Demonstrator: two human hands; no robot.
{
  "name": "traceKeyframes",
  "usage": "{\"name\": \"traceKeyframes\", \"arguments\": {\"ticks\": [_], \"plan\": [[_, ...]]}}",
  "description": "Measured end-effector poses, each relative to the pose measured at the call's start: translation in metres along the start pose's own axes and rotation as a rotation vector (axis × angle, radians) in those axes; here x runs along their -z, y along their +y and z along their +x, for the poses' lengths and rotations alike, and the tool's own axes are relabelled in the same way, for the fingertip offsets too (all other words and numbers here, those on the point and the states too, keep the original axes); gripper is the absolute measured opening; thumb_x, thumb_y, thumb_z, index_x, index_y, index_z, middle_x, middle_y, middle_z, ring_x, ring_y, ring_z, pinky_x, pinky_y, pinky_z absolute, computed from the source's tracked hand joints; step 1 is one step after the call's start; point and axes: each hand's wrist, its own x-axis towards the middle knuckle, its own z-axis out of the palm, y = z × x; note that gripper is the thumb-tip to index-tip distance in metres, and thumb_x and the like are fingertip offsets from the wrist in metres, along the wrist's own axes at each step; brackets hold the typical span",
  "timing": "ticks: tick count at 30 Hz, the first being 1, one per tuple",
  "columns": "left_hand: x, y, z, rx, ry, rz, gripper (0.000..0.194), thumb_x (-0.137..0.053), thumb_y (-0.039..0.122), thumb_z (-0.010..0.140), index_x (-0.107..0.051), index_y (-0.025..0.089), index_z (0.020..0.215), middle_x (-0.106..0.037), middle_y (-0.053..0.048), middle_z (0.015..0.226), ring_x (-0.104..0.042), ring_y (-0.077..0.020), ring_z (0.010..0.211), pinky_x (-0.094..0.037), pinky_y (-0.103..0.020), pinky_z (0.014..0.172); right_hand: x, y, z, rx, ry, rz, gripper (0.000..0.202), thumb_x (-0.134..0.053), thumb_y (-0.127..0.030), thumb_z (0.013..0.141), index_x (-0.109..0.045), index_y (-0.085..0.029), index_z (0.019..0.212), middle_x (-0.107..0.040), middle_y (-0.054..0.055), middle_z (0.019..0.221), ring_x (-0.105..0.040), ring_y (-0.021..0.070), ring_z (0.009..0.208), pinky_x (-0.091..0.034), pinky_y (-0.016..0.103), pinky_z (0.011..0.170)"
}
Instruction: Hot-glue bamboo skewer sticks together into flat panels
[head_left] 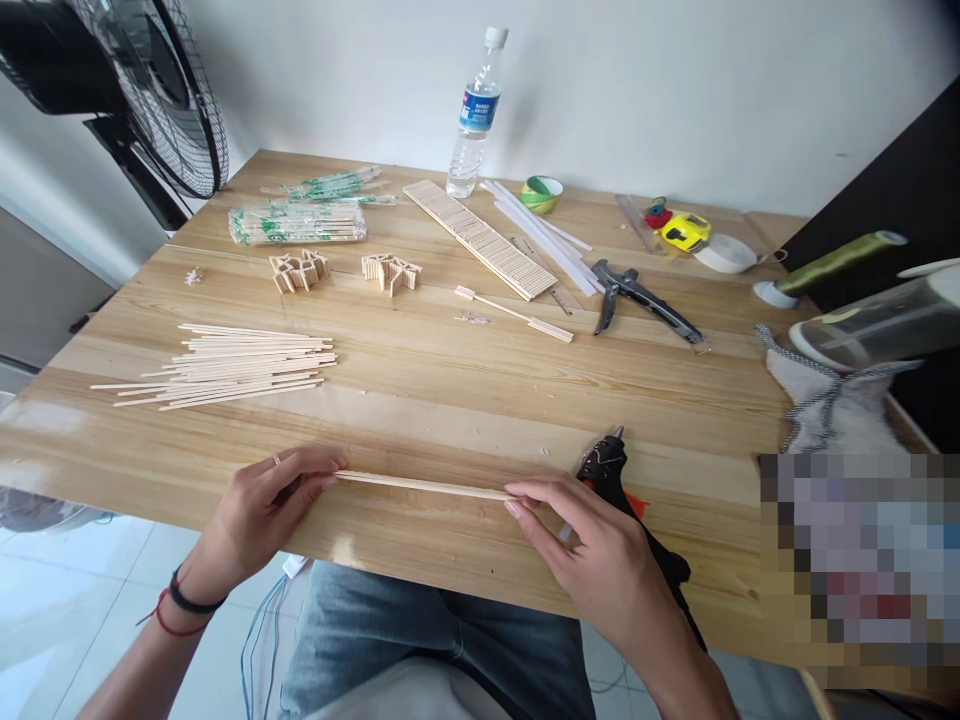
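Note:
Between my two hands, a few thin wooden sticks [420, 486] lie side by side as a narrow bundle, just above the table's front part. My left hand [274, 505] pinches the left end, and my right hand [581, 530] pinches the right end between thumb and fingers. How many sticks are in the bundle I cannot tell. A black glue gun [604, 462] rests beside my right hand, partly hidden behind it. Farther off to the left lies a loose pile of wooden sticks [247, 365].
Behind are star-like wooden pieces [300, 270], a slatted wooden strip [480, 238], wrapped chopsticks [296, 222], a water bottle [472, 120], white glue sticks [540, 235], a ratchet-type cutter [645, 300] and a yellow tape measure [685, 231]. A fan [161, 80] stands at left.

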Motion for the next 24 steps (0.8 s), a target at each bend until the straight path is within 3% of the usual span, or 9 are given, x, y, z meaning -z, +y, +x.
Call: {"name": "traceKeyframes", "arguments": {"ticks": [5, 13, 24], "plan": [[0.0007, -0.0009, -0.0002, -0.023, -0.003, 0.002, 0.012, -0.061, 0.022, 0.105, -0.071, 0.026, 0.111, -0.082, 0.001, 0.111, -0.079, -0.0131, 0.097, -0.058, -0.018, 0.085, -0.0012, 0.0009, -0.0045, -0.042, 0.033, -0.009, 0.006, -0.065, -0.022, 0.105, -0.07, -0.023, 0.108, -0.075, 0.002, 0.089, -0.073, 0.017, 0.078, -0.06, 0.029, 0.079], [0.0018, -0.0025, 0.0004, -0.073, -0.023, 0.021, 0.016, -0.06, 0.013, 0.104, -0.069, 0.025, 0.109, -0.08, 0.0, 0.111, -0.077, -0.0127, 0.097, -0.056, -0.019, 0.083, 0.0, 0.0011, -0.008, 0.01, 0.048, 0.001, 0.009, -0.067, -0.016, 0.103, -0.069, -0.024, 0.103, -0.079, 0.0, 0.092, -0.076, 0.0166, 0.083, -0.058, 0.028, 0.081], [0.0019, -0.0024, -0.0006, -0.119, 0.001, 0.031, 0.017, -0.059, 0.011, 0.104, -0.07, 0.024, 0.107, -0.08, 0.0, 0.106, -0.077, -0.0133, 0.095, -0.057, -0.02, 0.083, 0.0028, 0.0034, -0.0086, 0.016, 0.032, -0.031, 0.007, -0.064, -0.02, 0.106, -0.069, -0.025, 0.104, -0.081, 0.001, 0.093, -0.079, 0.0175, 0.083, -0.06, 0.029, 0.079]]}}
